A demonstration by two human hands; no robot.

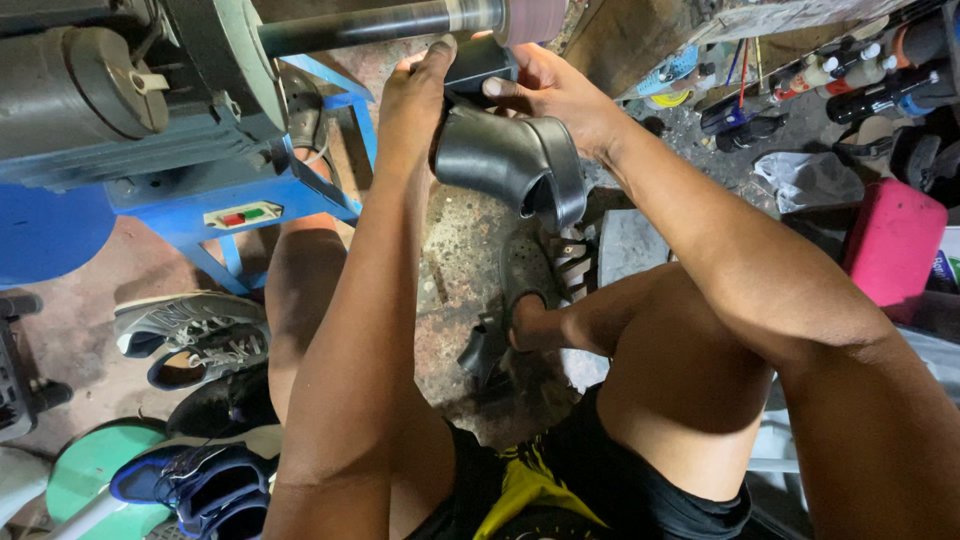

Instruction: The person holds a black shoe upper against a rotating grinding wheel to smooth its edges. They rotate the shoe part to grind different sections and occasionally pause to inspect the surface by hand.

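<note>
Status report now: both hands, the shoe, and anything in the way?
Left hand and right hand both grip black shoe. Shoe held up at machine shaft. Nothing between shoe and shaft.

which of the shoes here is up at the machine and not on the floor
The black shoe, gripped by both the left hand and right hand under the machine's roller. The grey sneaker and blue sneaker lie on the floor.

We see dim, even light with soft shadows under our legs. A pale glare streaks the black shoe (510, 160) and the dark shaft (380, 25) above. Edges bend outward, and our near forearms blur slightly.
</note>
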